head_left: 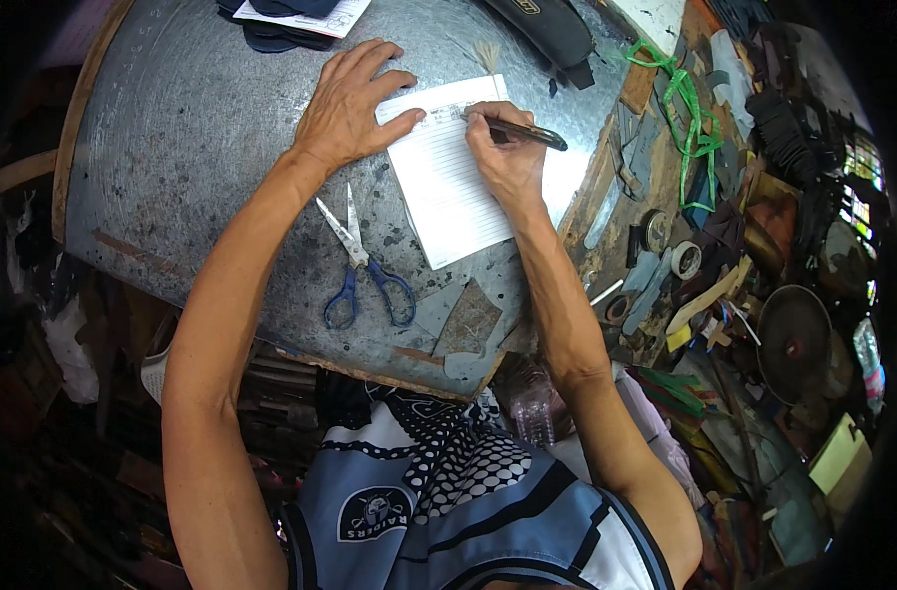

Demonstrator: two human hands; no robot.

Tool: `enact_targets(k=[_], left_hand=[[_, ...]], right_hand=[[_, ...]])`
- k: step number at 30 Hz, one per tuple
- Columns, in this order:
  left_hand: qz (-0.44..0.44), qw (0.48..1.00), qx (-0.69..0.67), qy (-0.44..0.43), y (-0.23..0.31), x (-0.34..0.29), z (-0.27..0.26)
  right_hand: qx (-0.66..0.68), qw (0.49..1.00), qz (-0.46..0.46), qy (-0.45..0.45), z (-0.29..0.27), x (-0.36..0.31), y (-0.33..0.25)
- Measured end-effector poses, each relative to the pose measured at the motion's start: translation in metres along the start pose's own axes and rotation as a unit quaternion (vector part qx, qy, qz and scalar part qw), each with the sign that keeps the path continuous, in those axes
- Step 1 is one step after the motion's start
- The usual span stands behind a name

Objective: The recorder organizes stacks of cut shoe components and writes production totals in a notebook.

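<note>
A white ruled notepad point(453, 202) lies tilted on the grey metal tabletop, with some handwriting near its top. My right hand point(507, 157) rests on the pad's right side, its fingers closed round a black pen point(527, 131) whose tip meets the paper by the written lines. Spread flat, my left hand point(355, 108) lies on the table at the pad's upper left, thumb on the paper's edge. Below that hand, scissors point(358, 265) with blue handles lie with their blades apart, touched by neither hand.
Grey material scraps point(473, 320) lie at the table's near edge. A black case-like object point(542, 34) and a brush-like tuft point(487, 55) sit beyond the pad. Dark folded pieces point(281, 34) are at the far left. Tape rolls point(685, 259), green ribbon point(689, 118) and clutter crowd the right.
</note>
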State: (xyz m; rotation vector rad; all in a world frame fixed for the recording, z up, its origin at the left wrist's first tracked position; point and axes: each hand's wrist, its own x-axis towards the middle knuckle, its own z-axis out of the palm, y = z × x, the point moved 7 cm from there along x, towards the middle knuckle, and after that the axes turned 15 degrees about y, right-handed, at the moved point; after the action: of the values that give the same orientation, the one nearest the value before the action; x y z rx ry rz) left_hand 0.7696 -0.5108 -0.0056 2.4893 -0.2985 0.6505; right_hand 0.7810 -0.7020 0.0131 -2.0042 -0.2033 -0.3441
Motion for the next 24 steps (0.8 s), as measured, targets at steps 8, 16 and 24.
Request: enact_targets(k=[8, 16, 24], left_hand=[[0.000, 1.000, 0.015, -0.012, -0.002, -0.001, 0.002], [-0.008, 1.000, 0.000, -0.010, -0.002, 0.000, 0.002], [0.000, 1.000, 0.000, -0.011, 0.002, 0.006, -0.001]], right_hand=[[-0.013, 0.999, -0.037, 0.011, 0.000, 0.000, 0.002], [-0.022, 1.000, 0.010, -0.014, -0.001, 0.002, 0.001], [0.180, 0.962, 0.196, 0.060, -0.042, 0.003, 0.005]])
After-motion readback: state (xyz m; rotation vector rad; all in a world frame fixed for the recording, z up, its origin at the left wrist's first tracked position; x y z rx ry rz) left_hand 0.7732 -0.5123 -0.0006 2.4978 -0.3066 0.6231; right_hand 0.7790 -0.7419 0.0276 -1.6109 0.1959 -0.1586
